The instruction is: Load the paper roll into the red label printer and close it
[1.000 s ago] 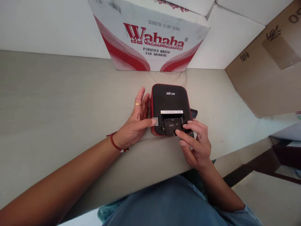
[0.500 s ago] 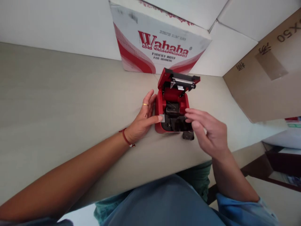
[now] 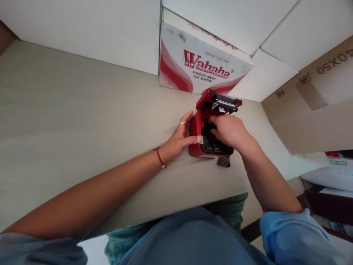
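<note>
While the lid point(image 3: 204, 100) stands open, printer point(image 3: 196, 148) sits just before the carton point(image 3: 204, 70).
Left hand point(image 3: 178, 141) flat against its side; right hand point(image 3: 229, 131) curled inside, grip unseen. A jolt could drop lid on it.

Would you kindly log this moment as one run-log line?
left hand: steadies printer side | right hand: reaches inside open printer | lid: raised | black part: on table by printer
</note>
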{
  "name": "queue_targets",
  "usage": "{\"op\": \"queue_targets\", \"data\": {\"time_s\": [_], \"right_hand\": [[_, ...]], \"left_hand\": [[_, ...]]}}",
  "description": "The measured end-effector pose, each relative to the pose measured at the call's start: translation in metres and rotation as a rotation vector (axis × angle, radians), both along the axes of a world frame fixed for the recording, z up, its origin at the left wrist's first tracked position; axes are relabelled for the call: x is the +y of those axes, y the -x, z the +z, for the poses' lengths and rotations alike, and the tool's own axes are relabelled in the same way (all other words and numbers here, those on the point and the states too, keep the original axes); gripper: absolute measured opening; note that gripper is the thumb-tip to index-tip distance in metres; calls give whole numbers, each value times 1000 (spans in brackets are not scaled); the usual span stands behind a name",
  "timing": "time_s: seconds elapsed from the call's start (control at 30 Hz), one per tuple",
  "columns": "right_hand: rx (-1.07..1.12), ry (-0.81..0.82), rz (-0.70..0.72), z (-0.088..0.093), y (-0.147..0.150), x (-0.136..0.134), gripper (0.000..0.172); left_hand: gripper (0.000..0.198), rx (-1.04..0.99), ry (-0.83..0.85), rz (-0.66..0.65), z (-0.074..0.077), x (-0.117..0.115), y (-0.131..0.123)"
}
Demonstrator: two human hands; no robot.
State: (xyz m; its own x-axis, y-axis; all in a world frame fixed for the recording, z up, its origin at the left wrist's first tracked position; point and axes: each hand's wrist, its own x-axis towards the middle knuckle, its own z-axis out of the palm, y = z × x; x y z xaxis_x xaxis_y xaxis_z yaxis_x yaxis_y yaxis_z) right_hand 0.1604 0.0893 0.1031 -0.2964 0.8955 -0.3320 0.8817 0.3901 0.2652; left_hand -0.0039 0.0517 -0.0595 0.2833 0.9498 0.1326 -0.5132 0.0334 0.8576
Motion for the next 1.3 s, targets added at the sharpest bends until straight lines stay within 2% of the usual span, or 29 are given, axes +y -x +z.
{"op": "queue_targets", "data": {"time_s": [0.13,0.27,0.37,0.43,0.5,0.57,0.67,0.77,0.9,1.07,1.13,1.17,1.23,1.3], "right_hand": [[55,-78,-47,9,-8,-18,32],[252,-151,-47,34,-28,-45,24],[409,-168,-104,57,-72,-62,27],[431,-142,-216,62,-112,-62,33],[379,-63,-356,52,-152,-51,30],[353,6,-454,29,-182,-33,18],[365,-27,-489,-11,-200,-11,10],[408,-72,-471,-35,-194,-5,24],[518,-71,-392,-50,-167,-11,47],[586,63,-247,-62,-128,-12,41],[575,95,-234,-51,-128,-15,34],[571,121,-231,-40,-132,-18,31],[570,214,-223,-6,-151,-28,30],[555,350,-218,35,-174,-39,40]], "left_hand": [[108,14,-17,-6,-1,0,1],[104,7,-4,-3,-1,0,2],[103,0,5,9,-1,1,1],[103,1,7,7,1,0,1],[101,8,9,-2,3,0,2],[99,8,12,-8,4,-1,2],[98,-5,15,1,5,0,2],[98,-11,22,1,5,0,2],[95,-25,8,-1,5,0,2],[85,-48,-9,6,6,0,2],[83,-43,-22,2,6,0,2],[83,-41,-24,0,6,0,2],[84,-45,-16,-6,6,0,2],[86,-52,-1,-8,6,0,2]]}}
